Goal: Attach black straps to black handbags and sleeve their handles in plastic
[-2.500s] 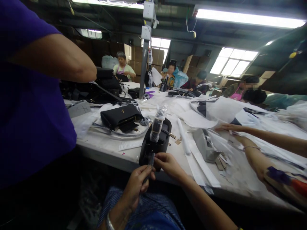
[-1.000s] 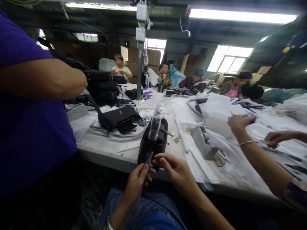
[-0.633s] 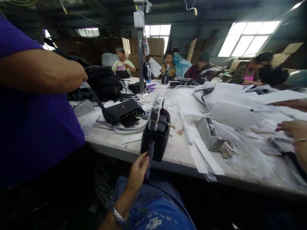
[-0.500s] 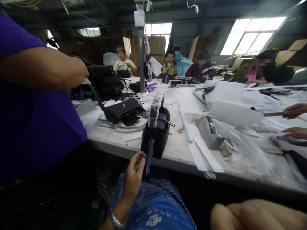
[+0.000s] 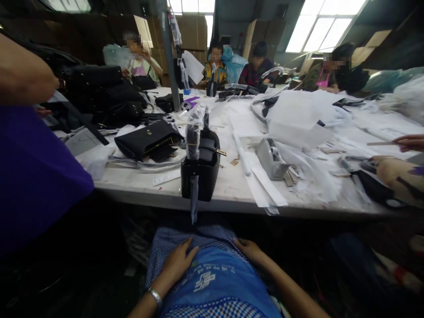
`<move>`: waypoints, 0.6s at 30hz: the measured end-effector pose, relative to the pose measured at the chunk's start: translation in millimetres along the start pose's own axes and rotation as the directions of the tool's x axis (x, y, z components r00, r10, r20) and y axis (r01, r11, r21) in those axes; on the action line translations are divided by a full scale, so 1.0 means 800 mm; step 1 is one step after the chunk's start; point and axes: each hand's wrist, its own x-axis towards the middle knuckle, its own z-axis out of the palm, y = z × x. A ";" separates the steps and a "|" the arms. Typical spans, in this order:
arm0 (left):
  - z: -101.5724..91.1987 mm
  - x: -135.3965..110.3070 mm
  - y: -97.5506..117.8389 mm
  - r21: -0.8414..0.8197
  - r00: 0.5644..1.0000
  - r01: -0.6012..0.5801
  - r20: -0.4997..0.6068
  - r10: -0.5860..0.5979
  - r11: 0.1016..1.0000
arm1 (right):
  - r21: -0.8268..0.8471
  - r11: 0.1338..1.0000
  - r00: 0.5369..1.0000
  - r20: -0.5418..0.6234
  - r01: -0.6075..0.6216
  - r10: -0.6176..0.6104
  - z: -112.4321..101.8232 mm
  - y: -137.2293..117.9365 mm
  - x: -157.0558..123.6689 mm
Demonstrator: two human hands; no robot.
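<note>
My left hand (image 5: 179,259) lies on the blue checked apron (image 5: 198,234) over my lap, thumb spread from the fingers, holding nothing. On the other side of my lap rests my right hand (image 5: 251,250), its fingers against the cloth and partly hidden; it appears open. Ahead of both hands, apart from them, a black handbag (image 5: 202,176) stands upright at the table's front edge. Clear plastic wraps its raised handle (image 5: 193,134), and a gold zip pull (image 5: 221,152) sticks out to the right. A wrapped strap (image 5: 194,203) hangs down its front below the table edge.
A black flap bag (image 5: 145,139) lies left of the handbag, before a pile of black bags (image 5: 99,92). A grey tape dispenser (image 5: 272,159) and white paper sheets (image 5: 294,117) are right. A person in purple (image 5: 39,168) stands close at left; another person's hand (image 5: 409,142) is at right.
My left hand has left the handbag's strap and dropped to my lap. My right hand has come in from the lower right onto my lap. The view has tilted down and shifted right.
</note>
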 end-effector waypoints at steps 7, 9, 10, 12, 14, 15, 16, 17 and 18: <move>-0.006 0.048 0.086 0.029 0.897 -0.441 0.051 0.440 0.897 | 0.454 0.879 0.980 0.060 0.145 -0.192 -0.018 -0.062 -0.044; -0.013 0.052 0.114 0.042 0.823 -0.551 0.191 0.535 0.834 | 0.594 0.800 0.930 0.240 0.085 -0.277 -0.032 -0.095 -0.080; -0.019 0.052 0.126 0.039 0.788 -0.587 0.259 0.559 0.809 | 0.641 0.765 0.895 0.303 0.063 -0.328 -0.038 -0.109 -0.098; -0.038 0.047 0.145 0.005 0.739 -0.599 0.387 0.551 0.801 | 0.740 0.672 0.846 0.342 0.026 -0.410 -0.053 -0.128 -0.130; -0.074 0.032 0.158 -0.047 0.723 -0.531 0.496 0.481 0.846 | 0.831 0.556 0.863 0.291 -0.014 -0.413 -0.070 -0.134 -0.150; -0.097 0.021 0.162 -0.061 0.731 -0.472 0.531 0.429 0.880 | 0.848 0.530 0.881 0.273 -0.031 -0.386 -0.078 -0.134 -0.156; -0.123 0.007 0.167 -0.060 0.743 -0.418 0.551 0.380 0.906 | 0.836 0.548 0.896 0.266 -0.031 -0.355 -0.087 -0.134 -0.159; -0.151 -0.008 0.172 -0.088 0.742 -0.363 0.575 0.345 0.928 | 0.791 0.612 0.903 0.267 -0.006 -0.336 -0.096 -0.134 -0.162; -0.177 -0.024 0.179 -0.123 0.735 -0.319 0.593 0.327 0.940 | 0.708 0.705 0.899 0.280 0.044 -0.337 -0.104 -0.136 -0.163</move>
